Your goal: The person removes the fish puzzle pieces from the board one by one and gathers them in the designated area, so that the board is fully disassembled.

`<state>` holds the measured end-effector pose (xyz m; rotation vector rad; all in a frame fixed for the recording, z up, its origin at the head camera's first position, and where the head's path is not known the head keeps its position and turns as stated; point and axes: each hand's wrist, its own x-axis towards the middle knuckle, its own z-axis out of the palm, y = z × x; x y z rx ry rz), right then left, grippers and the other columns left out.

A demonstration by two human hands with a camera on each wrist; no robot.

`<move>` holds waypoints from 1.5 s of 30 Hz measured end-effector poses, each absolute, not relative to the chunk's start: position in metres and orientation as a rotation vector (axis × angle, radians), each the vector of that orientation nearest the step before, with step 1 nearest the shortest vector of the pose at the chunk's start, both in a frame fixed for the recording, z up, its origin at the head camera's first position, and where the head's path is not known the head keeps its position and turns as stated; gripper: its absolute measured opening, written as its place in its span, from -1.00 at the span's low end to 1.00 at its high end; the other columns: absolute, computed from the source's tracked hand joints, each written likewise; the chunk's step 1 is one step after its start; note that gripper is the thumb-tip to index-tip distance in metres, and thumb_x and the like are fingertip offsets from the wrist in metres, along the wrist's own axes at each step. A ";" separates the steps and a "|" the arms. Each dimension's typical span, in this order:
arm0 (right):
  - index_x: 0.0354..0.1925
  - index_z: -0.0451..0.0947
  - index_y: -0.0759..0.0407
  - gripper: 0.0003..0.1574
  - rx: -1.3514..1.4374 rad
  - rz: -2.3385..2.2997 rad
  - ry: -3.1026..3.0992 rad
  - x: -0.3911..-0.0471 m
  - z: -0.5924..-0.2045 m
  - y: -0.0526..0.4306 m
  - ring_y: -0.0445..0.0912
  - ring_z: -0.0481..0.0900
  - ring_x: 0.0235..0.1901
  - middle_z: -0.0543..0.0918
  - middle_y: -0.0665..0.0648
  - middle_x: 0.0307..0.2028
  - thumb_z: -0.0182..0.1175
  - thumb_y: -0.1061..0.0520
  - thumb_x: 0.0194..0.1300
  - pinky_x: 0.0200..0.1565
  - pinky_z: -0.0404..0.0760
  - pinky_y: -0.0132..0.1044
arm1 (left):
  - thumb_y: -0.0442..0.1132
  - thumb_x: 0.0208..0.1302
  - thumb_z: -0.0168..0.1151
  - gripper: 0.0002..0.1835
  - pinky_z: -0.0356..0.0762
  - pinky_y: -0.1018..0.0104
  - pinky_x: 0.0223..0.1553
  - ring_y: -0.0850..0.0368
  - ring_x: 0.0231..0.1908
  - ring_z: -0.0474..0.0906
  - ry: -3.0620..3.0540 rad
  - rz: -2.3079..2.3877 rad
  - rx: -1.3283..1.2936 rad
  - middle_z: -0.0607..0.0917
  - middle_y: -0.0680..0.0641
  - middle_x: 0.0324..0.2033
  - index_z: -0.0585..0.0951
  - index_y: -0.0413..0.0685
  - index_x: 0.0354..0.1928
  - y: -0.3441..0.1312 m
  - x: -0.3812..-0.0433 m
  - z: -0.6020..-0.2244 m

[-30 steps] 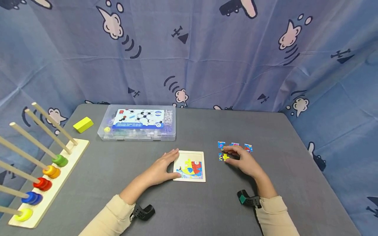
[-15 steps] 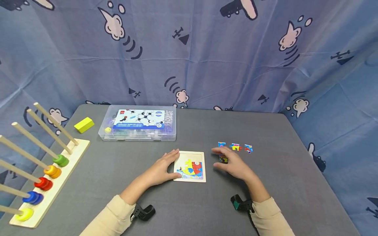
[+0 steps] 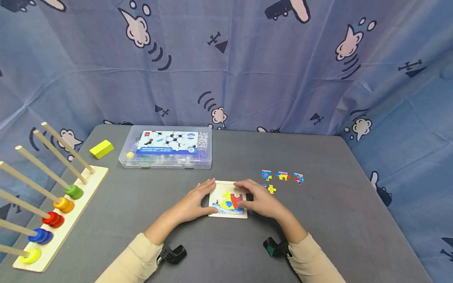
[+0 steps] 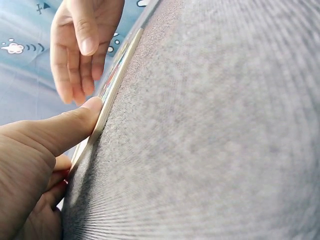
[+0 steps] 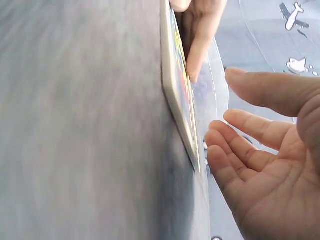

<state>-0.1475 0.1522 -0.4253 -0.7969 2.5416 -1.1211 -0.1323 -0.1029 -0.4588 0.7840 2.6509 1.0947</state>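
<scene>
A small square jigsaw puzzle board [image 3: 230, 216] with a pale wooden rim lies flat in the head view. Yellow, red and blue pieces fill its lower part; bare wood shows above them. My left hand [image 3: 191, 202] holds the board at its left side, thumb [image 4: 92, 111] on the rim and fingers toward the far corner. Over the board's right side is my right hand [image 3: 262, 200], fingers spread from thumb. In the right wrist view nothing shows between its fingertips [image 5: 218, 156]. Right of that hand lie loose puzzle pieces, among them a yellow one [image 3: 271, 189] and a blue one [image 3: 267, 175].
A clear plastic molecular model kit case [image 3: 164, 161] stands behind the board to the left. A yellow block [image 3: 101, 149] lies beside it. Along the left edge is a wooden peg stand [image 3: 70, 214] with coloured rings. A patterned blue curtain [image 3: 226, 78] hangs behind the grey table [image 3: 354, 236].
My right hand has moved left from the loose pieces to over the puzzle board, uncovering those pieces. My left hand has stayed on the board's left side.
</scene>
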 end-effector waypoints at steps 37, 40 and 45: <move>-0.01 0.48 0.24 -0.47 -0.645 -1.055 2.622 -0.147 -0.434 0.117 -0.09 0.46 -0.14 0.47 0.15 -0.05 0.37 0.36 0.00 -0.02 0.52 -0.21 | -0.06 0.13 0.36 -0.16 -0.03 -0.07 0.44 -0.11 0.43 0.06 2.664 1.079 0.787 0.20 -0.18 0.42 0.26 -0.33 0.36 -0.102 -0.132 -0.454; -0.03 0.49 0.25 -0.47 -0.638 -1.081 2.620 -0.147 -0.434 0.117 -0.11 0.48 -0.15 0.49 0.13 -0.08 0.38 0.38 -0.01 -0.03 0.55 -0.23 | -0.05 0.13 0.36 -0.16 -0.03 -0.06 0.44 -0.11 0.43 0.05 2.662 1.078 0.784 0.20 -0.18 0.42 0.25 -0.33 0.36 -0.102 -0.132 -0.454; -0.06 0.51 0.24 -0.52 -0.670 -1.072 2.654 -0.146 -0.434 0.116 -0.14 0.50 -0.22 0.53 0.08 -0.17 0.35 0.40 0.00 -0.11 0.58 -0.30 | -0.05 0.13 0.36 -0.15 -0.04 -0.05 0.44 -0.10 0.43 0.05 2.658 1.079 0.780 0.19 -0.17 0.42 0.25 -0.32 0.36 -0.102 -0.131 -0.455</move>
